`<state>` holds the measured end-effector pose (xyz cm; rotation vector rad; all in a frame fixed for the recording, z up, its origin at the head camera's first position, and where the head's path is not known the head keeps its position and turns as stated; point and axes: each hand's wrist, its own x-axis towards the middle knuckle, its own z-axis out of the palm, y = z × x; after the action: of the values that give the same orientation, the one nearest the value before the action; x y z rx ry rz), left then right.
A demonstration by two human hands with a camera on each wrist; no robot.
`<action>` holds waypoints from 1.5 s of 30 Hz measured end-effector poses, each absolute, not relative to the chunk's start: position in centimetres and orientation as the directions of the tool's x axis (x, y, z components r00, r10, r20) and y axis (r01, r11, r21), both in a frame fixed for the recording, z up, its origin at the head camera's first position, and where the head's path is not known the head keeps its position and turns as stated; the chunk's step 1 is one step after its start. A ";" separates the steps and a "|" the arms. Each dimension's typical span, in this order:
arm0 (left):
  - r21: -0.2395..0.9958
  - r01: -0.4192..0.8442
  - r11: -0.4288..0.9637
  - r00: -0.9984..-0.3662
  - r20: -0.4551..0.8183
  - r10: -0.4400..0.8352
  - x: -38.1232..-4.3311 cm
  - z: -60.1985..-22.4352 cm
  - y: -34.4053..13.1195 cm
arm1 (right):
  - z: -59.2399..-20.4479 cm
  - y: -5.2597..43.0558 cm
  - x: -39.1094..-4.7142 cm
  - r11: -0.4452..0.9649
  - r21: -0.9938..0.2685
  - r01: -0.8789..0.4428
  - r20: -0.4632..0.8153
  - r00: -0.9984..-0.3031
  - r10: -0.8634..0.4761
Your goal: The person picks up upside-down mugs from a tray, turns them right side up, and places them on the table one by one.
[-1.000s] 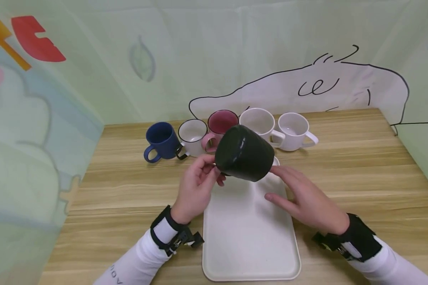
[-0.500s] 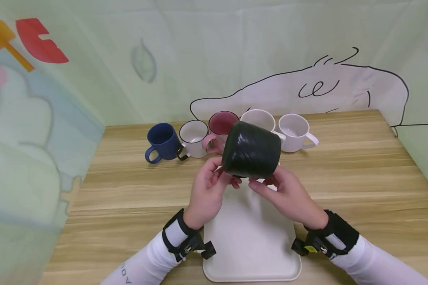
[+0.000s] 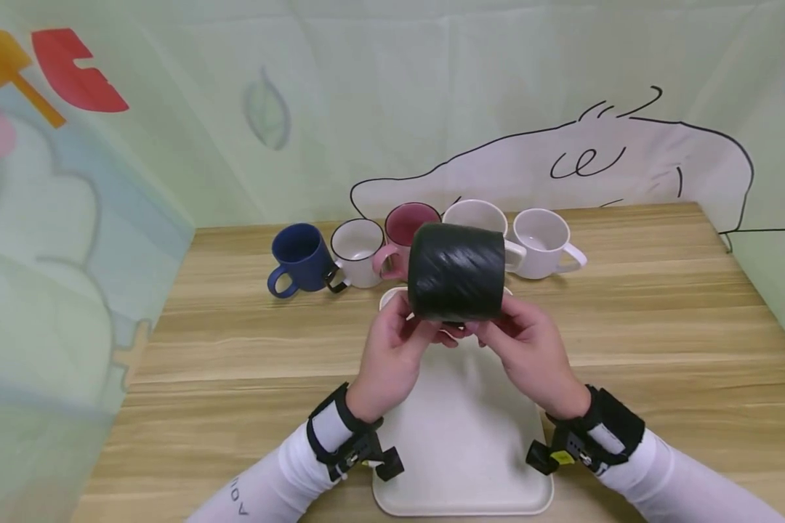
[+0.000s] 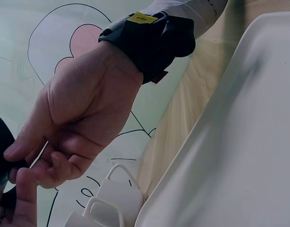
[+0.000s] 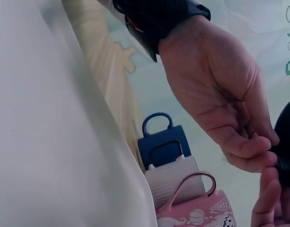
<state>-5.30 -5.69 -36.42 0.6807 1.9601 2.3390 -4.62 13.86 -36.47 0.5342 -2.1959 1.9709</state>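
A black mug (image 3: 456, 272) with slanted ridges lies sideways in the air over the far end of a pale tray (image 3: 458, 450). Its opening is turned out of sight. My left hand (image 3: 389, 356) pinches the mug's underside at the left. From the lower right, my right hand (image 3: 539, 356) grips it too, with thumb and fingers close to the left hand's fingertips. Only a dark edge of the mug (image 4: 0, 142) enters the left wrist view. The right wrist view shows the right hand (image 5: 220, 94) with fingertips curled against the black mug (image 5: 287, 127).
Behind the tray stands a row of mugs: blue (image 3: 299, 254), white with dark rim (image 3: 356, 254), pink (image 3: 408, 221), a large white one (image 3: 474, 216) partly covered by the black mug, and another white one (image 3: 541, 243). A printed cloth (image 3: 366, 94) backs the wooden table (image 3: 248, 378).
My right hand has moved in leftward and taken hold of the black mug from below. The mug has turned from showing its base to showing its ridged side, while my left hand shifted slightly right.
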 end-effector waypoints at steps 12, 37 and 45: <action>0.962 0.268 -0.055 -0.894 0.269 0.358 -5.4 -36.4 -6.2 | -36.3 15.3 -4.5 0.051 -0.930 -0.364 0.352 -0.922 -0.163; 0.684 0.556 0.472 -0.831 0.445 0.335 -5.9 -37.5 -11.5 | -34.7 23.8 -6.5 0.216 -0.893 -0.395 0.427 -0.895 0.128; 0.573 0.558 0.600 -0.826 0.453 0.336 -5.8 -38.2 -13.9 | -34.6 26.7 -7.6 0.385 -0.873 -0.299 0.413 -0.873 0.258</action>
<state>-5.84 -13.91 -38.24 0.8836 3.0724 1.2826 -7.61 26.69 -34.62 0.0356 -2.1588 1.5081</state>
